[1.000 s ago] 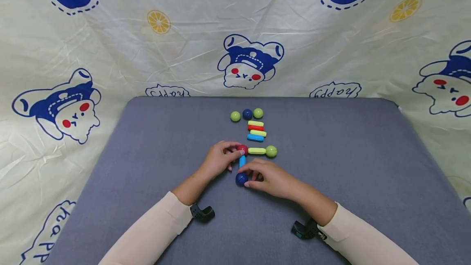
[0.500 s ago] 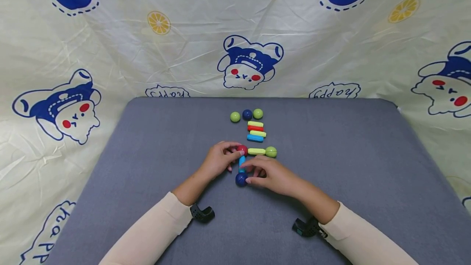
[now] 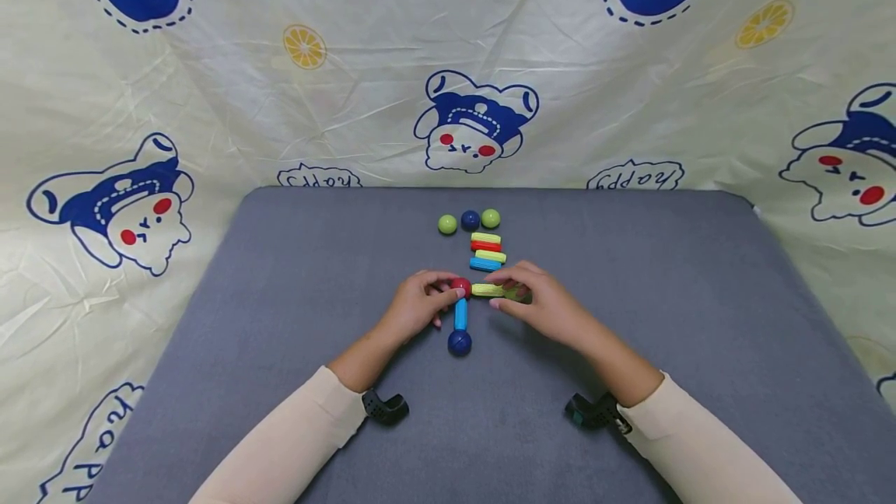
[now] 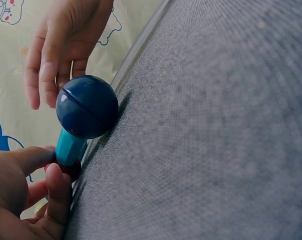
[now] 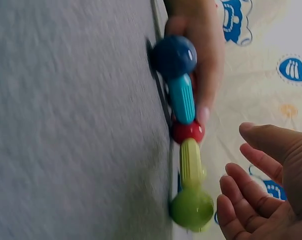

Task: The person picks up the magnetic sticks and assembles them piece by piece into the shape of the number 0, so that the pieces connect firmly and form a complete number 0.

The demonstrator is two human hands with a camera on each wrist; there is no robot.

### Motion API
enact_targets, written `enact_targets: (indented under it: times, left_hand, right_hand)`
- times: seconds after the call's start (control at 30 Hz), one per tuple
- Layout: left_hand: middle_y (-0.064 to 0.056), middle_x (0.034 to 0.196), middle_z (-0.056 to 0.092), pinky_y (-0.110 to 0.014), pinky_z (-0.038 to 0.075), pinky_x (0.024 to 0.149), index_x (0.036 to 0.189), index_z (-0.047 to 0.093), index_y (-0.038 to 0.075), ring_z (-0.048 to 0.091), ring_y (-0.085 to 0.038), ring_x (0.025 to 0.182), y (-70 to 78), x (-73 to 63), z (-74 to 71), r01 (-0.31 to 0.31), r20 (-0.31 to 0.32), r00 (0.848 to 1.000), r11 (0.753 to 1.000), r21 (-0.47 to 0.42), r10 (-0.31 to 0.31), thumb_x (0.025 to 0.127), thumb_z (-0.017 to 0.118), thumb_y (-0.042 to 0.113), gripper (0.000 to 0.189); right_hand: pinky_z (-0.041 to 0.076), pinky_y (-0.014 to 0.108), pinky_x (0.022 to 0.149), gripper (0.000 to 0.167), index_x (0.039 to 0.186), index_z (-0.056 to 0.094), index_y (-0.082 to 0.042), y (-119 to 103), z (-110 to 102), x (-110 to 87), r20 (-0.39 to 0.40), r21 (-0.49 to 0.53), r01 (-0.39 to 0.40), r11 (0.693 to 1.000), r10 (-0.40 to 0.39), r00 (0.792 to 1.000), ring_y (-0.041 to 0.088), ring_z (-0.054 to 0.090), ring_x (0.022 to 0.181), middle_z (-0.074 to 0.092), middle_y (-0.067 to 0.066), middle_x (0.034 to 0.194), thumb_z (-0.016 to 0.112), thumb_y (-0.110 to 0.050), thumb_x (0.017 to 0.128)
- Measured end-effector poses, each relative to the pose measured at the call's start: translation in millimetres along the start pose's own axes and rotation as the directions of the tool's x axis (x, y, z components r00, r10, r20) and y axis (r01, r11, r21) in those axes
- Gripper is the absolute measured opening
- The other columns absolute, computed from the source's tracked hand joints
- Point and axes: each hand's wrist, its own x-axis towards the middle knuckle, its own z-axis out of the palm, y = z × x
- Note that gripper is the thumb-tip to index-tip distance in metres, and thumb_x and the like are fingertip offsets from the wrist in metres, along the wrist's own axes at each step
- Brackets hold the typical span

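In the head view my left hand pinches a red ball between thumb and fingers. From that ball a light blue stick runs toward me and ends in a dark blue ball. A yellow-green stick leads off to its right, tipped with a green ball. My right hand hovers around this green ball, covering part of it in the head view. The right wrist view shows its fingers loosely spread, with a gap to the ball.
Beyond the joined pieces lie several loose sticks: yellow, red, another yellow and blue. Farther back rest a green ball, a blue ball and another green ball. A grey cloth covers the table.
My right hand has let go of the dark blue ball and moved away from me and right, to the green ball. The left hand has stayed on the red ball.
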Motion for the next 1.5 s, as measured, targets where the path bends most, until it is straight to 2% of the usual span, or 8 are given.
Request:
enact_targets:
  times: [0.27,0.4,0.53,0.73,0.93,1.13,1.3,1.5]
  left_hand:
    - [-0.011,0.102,0.057,-0.024,0.052,0.05,0.125,0.07,0.012,0.055,-0.011,0.055,2.2,-0.9,0.5,0.036,0.002,0.999,0.999,0.003,-0.036,0.094,0.074,0.026,0.034]
    - [-0.011,0.103,0.057,-0.024,0.052,0.05,0.125,0.069,0.012,0.054,-0.011,0.054,1.5,-0.2,0.7,0.042,-0.003,0.999,0.999,0.008,-0.041,0.093,0.074,0.027,0.035]
    - [-0.011,0.103,0.057,-0.023,0.051,0.049,0.125,0.069,0.013,0.054,-0.011,0.054,0.8,0.3,0.7,0.041,-0.003,0.999,0.999,0.008,-0.041,0.093,0.074,0.026,0.035]
    - [-0.009,0.1,0.058,-0.023,0.05,0.049,0.125,0.069,0.012,0.053,-0.011,0.053,1.1,1.6,0.2,0.044,-0.002,0.999,0.999,0.004,-0.044,0.092,0.075,0.029,0.037]
    - [-0.009,0.098,0.06,-0.025,0.049,0.047,0.125,0.068,0.01,0.051,-0.011,0.052,0.1,2.3,0.4,-0.013,-0.025,1.0,1.0,-0.002,0.013,0.093,0.074,0.03,0.038]
    - [-0.008,0.104,0.06,-0.024,0.048,0.05,0.125,0.07,0.01,0.051,-0.011,0.062,-2.5,4.9,2.9,-0.097,-0.079,0.992,0.995,0.034,0.099,0.094,0.073,0.03,0.036]
    - [-0.007,0.105,0.061,-0.024,0.052,0.056,0.124,0.071,0.011,0.055,-0.011,0.066,-1.5,10.2,4.1,-0.104,-0.075,0.991,0.993,0.061,0.108,0.095,0.073,0.029,0.035]
    - [-0.01,0.106,0.061,-0.023,0.052,0.061,0.122,0.072,0.011,0.057,-0.013,0.07,4.6,23.9,3.7,-0.108,-0.093,0.989,0.99,0.088,0.117,0.095,0.071,0.027,0.031]
  right_hand:
    - [0.051,0.049,0.098,0.036,0.127,0.069,-0.012,16,-9,6.5,-0.038,-0.006,-0.106,0.994,0.106,0.994,0.027,0.06,0.115,0.063,0.009,0.124,0.075,-0.022,0.093]
    - [0.051,0.049,0.098,0.035,0.126,0.069,-0.013,20,-9,8.4,-0.036,-0.016,-0.143,0.99,0.142,0.989,0.028,0.06,0.113,0.063,0.009,0.124,0.075,-0.023,0.092]
    - [0.051,0.046,0.097,0.035,0.126,0.069,-0.012,25,-8,9.8,-0.013,-0.01,-0.17,0.985,0.169,0.985,0.027,0.06,0.111,0.063,0.01,0.124,0.074,-0.023,0.093]
    - [0.051,0.047,0.098,0.034,0.125,0.069,-0.01,34,-8,10.3,0.007,0.022,-0.166,0.986,0.166,0.986,0.028,0.059,0.113,0.063,0.013,0.126,0.073,-0.022,0.094]
    - [0.049,0.044,0.1,0.034,0.125,0.069,-0.015,40,-7,9.8,0.038,0.026,-0.189,0.982,0.188,0.981,0.026,0.057,0.114,0.063,0.009,0.129,0.073,-0.027,0.094]
    - [0.048,0.038,0.093,0.032,0.123,0.071,-0.017,45,-6,6.2,0.031,0.027,-0.18,0.983,0.179,0.983,0.024,0.058,0.107,0.065,0.008,0.125,0.074,-0.027,0.093]
    - [0.048,0.035,0.09,0.032,0.123,0.071,-0.017,47,-5,5.1,0.029,0.024,-0.173,0.985,0.173,0.985,0.023,0.057,0.105,0.065,0.008,0.124,0.074,-0.028,0.093]
    - [0.046,0.036,0.09,0.03,0.122,0.071,-0.017,48,-3,6.4,0.017,0.024,-0.154,0.988,0.153,0.988,0.023,0.056,0.105,0.065,0.009,0.121,0.074,-0.027,0.093]
